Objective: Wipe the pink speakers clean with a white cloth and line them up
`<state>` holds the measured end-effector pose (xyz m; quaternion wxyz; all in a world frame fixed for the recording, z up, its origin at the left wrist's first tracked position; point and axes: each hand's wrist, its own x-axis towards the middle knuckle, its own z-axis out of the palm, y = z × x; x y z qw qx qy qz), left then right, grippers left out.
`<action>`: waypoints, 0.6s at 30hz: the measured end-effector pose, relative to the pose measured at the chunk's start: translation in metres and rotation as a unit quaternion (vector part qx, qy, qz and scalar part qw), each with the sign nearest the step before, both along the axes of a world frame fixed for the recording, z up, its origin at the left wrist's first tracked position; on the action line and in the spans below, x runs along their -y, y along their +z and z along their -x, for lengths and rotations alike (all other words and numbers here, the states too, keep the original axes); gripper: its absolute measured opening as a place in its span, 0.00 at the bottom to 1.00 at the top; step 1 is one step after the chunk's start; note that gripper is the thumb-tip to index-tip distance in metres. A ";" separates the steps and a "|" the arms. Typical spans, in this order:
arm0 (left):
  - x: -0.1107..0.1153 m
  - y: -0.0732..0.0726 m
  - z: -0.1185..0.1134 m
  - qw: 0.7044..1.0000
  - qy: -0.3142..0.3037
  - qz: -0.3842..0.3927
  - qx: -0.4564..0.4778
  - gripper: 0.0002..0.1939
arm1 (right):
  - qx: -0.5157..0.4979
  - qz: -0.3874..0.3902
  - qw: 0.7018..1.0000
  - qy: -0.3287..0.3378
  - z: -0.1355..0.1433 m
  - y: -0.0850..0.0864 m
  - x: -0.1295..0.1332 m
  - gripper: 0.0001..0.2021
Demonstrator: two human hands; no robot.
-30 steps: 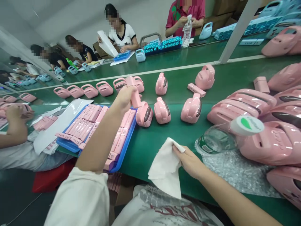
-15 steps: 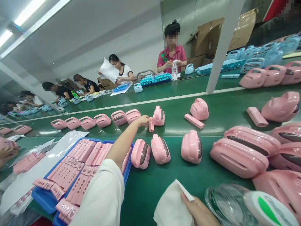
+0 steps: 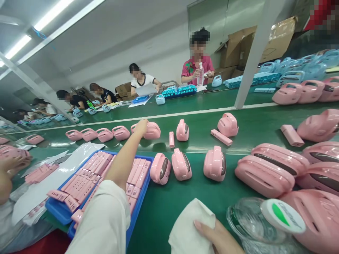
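On the belt, my left hand (image 3: 143,126) reaches far forward, its fingers bent around the left end of a pink plastic casing (image 3: 153,131) with a top handle. Its fingertips are partly hidden. Another pink casing (image 3: 133,127) is partly covered by the hand. Low in the view, my right hand (image 3: 212,231) grips a folded white cloth (image 3: 189,225), thumb on top. A clear bottle (image 3: 249,215) with a white and green cap stands beside it. A small pink bar-shaped part (image 3: 171,139) lies next to a pink casing (image 3: 182,130).
Under my left arm, a blue tray (image 3: 143,197) holds rows of pink bar-shaped parts. Several large pink casings (image 3: 265,176) are grouped at the right. A co-worker's hands (image 3: 21,160) hold a pink piece at far left. A white post (image 3: 250,67) rises beyond the belt.
My left hand has moved left, from the small pink part to a pink casing further along the row. My right hand still grips the cloth. The view has shifted slightly.
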<state>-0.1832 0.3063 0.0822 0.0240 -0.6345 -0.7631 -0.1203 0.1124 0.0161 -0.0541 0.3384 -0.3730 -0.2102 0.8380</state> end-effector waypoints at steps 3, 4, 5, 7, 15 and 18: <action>0.041 0.040 0.002 0.996 -0.034 -0.076 -0.014 0.11 | -0.004 0.015 1.000 -0.013 -0.001 0.017 0.006 0.27; 0.059 0.052 0.001 0.993 -0.047 -0.104 -0.016 0.13 | -0.003 0.020 1.000 -0.017 -0.001 0.021 0.008 0.26; 0.078 0.061 0.000 0.988 -0.066 -0.136 -0.011 0.14 | -0.001 0.022 1.000 -0.021 -0.001 0.024 0.009 0.26; 0.120 0.071 -0.009 0.963 -0.154 -0.220 0.031 0.10 | 0.006 0.016 0.999 -0.043 0.000 0.025 0.010 0.27; 0.267 -0.026 -0.075 0.878 -0.348 -0.105 0.311 0.06 | 0.118 -0.183 0.949 -0.228 -0.007 0.020 0.005 0.26; 0.295 -0.075 -0.090 0.869 -0.313 0.041 0.381 0.07 | 0.169 -0.271 0.917 -0.241 -0.016 0.023 0.006 0.23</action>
